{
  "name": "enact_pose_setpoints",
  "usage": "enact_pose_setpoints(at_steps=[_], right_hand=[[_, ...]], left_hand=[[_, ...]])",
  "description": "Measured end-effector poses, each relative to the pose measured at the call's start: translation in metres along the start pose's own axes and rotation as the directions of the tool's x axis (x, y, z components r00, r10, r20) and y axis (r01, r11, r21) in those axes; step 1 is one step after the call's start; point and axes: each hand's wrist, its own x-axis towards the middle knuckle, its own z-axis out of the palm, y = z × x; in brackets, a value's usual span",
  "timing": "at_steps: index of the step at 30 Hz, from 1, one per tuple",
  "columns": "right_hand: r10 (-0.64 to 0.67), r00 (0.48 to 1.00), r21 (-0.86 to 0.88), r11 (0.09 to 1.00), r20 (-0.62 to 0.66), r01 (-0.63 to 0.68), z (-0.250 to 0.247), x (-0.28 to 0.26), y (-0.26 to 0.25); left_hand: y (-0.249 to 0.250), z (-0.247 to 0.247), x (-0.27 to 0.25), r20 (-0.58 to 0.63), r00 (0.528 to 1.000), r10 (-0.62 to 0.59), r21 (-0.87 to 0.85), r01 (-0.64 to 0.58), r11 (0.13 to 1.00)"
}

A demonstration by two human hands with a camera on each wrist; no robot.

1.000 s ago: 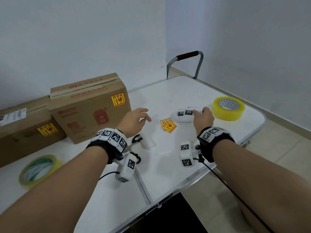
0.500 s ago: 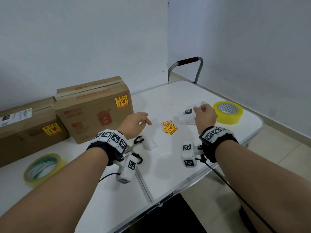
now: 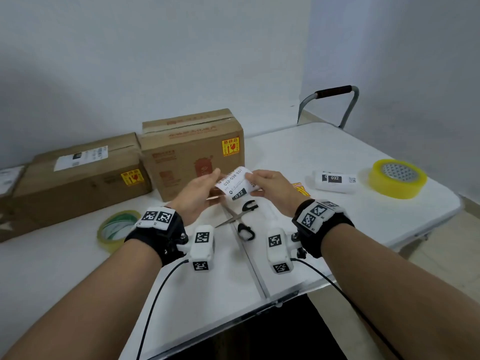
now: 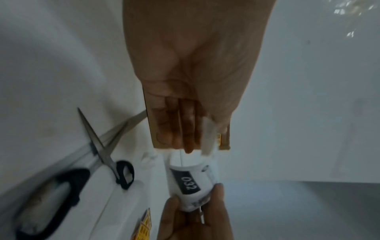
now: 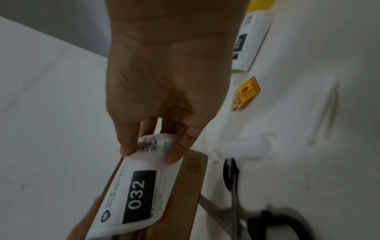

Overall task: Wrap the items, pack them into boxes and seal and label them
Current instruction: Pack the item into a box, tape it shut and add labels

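We hold the shipping label (image 3: 235, 184) marked 032 above the bench (image 3: 298, 157): our left hand (image 3: 198, 194) grasps its backing and our right hand (image 3: 270, 189) pinches the corner, likely to peel it for the nearest box (image 3: 192, 152).

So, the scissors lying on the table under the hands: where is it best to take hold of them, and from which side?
Probably by the black handle loops, coming from above on the near side. The scissors lie flat and open, blades pointing left and away under the left hand, while the loops face the person and lie bare on the table.
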Motion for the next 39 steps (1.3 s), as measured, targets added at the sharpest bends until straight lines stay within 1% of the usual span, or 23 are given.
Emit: enact_pose_setpoints(at_steps=[2,5,6,7,10,12,14,16,18,20,21,24,26,32,39], right_hand=[[0.012,1.0,-0.05,0.999,0.0,-0.012,0.016,0.001,0.007],[0.0,1.0,-0.111,0.994,-0.016,-0.002,0.036,0.002,0.012],[-0.007,1.0,-0.131,0.991,-0.021,0.005,0.042,0.001,0.012],[-0.018,0.999,-0.159,0.987,-0.03,0.013,0.048,0.001,0.011],[-0.032,0.998,-0.25,0.968,-0.054,0.018,0.062,0.003,0.01],[-0.023,0.999,-0.236,0.972,-0.043,0.012,0.071,0.005,0.009],[-0.024,1.0,-0.177,0.984,-0.019,0.02,0.08,0.004,0.006],[-0.058,0.998,-0.165,0.985,0.003,0.058,0.086,0.003,0.004],[-0.093,0.996,-0.179,0.979,0.008,0.093,0.091,0.003,0.003],[-0.115,0.993,-0.165,0.98,-0.02,0.111,0.092,0.004,0.005],[-0.12,0.992,-0.154,0.982,-0.042,0.112,0.092,0.004,0.006],[-0.117,0.99,-0.106,0.988,-0.078,0.108,0.088,0.003,0.007],[-0.107,0.992,-0.091,0.991,-0.072,0.1,0.085,0.002,0.008],[-0.09,0.994,-0.079,0.993,-0.059,0.085,0.083,0.001,0.009],[-0.097,0.992,-0.087,0.992,-0.076,0.09,0.083,-0.001,0.007]], left_hand=[[-0.003,-0.013,-0.009,-0.008,0.999,0.043,0.022,-0.043,0.999],[-0.009,-0.034,-0.019,-0.044,0.995,0.088,-0.036,-0.089,0.995],[-0.011,-0.041,-0.021,-0.045,0.994,0.098,-0.032,-0.1,0.995],[-0.013,-0.047,-0.024,-0.041,0.993,0.112,-0.005,-0.112,0.994],[-0.019,-0.057,-0.032,-0.052,0.982,0.18,0.15,-0.171,0.974],[-0.024,-0.059,-0.036,-0.085,0.968,0.236,0.221,-0.213,0.952],[-0.028,-0.061,-0.037,-0.12,0.956,0.269,0.256,-0.232,0.938],[-0.03,-0.062,-0.038,-0.14,0.947,0.288,0.285,-0.24,0.928],[-0.03,-0.06,-0.037,-0.128,0.946,0.296,0.298,-0.248,0.922],[-0.029,-0.058,-0.038,-0.118,0.951,0.286,0.263,-0.248,0.933],[-0.029,-0.058,-0.039,-0.12,0.955,0.271,0.219,-0.24,0.946],[-0.03,-0.063,-0.04,-0.137,0.973,0.188,0.061,-0.181,0.982],[-0.033,-0.069,-0.041,-0.122,0.983,0.139,0.02,-0.138,0.99],[-0.031,-0.072,-0.044,-0.086,0.993,0.082,0.005,-0.082,0.997],[-0.029,-0.073,-0.046,-0.053,0.996,0.066,0.118,-0.059,0.991]])
